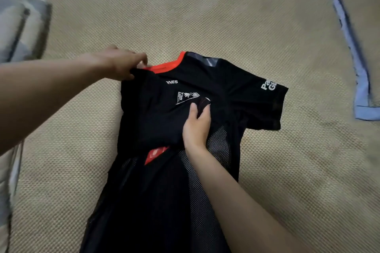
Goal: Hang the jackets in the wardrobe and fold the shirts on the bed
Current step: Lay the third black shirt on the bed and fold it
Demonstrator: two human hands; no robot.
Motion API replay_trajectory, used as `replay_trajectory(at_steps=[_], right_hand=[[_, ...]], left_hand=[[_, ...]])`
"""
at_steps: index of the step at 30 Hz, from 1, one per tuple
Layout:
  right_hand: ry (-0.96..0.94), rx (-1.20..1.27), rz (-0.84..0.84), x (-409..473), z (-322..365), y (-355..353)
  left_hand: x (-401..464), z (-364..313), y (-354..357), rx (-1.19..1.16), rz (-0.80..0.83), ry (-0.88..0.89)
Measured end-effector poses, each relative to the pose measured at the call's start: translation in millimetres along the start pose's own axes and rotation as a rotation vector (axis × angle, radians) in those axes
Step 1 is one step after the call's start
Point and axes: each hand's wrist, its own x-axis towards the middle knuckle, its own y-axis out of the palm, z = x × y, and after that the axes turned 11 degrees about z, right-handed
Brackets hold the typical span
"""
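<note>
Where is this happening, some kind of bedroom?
Probably a bedroom: a black shirt lies spread on a woven beige mat that looks like a bed cover, with a blue garment alongside.

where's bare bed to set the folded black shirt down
Bare mat lies beyond the black shirt, between the grey folded pile on the left and the blue garment on the right. Both edges are crowded.

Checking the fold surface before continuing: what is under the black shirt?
The black shirt lies on a tan woven mat, which shows all round it. Whatever is directly beneath the fabric is covered. The left hand grips its shoulder; the right hand grips the chest fabric.
</note>
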Motion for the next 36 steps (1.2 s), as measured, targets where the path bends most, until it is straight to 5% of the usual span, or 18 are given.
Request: replay_trajectory(at_steps=[6,11,20,26,36], right_hand=[[-0.163,-0.167,-0.009,29.9,20.3,-59.2],[-0.263,-0.241,0.028,59.5,53.9,-128.2],[-0.177,-0.496,-0.068,110.9,30.8,-194.4],[-0.223,-0.476,-0.204,118.7,22.6,-199.4],[-0.126,-0.554,-0.194,113.1,22.5,-209.5]], left_hand=[[-7.4,9.4,-33.6,-0.436,-0.114,0.097],[-11.2,-13.5,-51.2,-0.927,-0.021,0.214],[53.6,-95.3,-39.8,-0.746,-0.333,0.111],[67.1,-111.9,-41.0,-0.878,-0.540,0.113],[62.3,-126.8,-26.9,-0.712,-0.664,-0.077]])
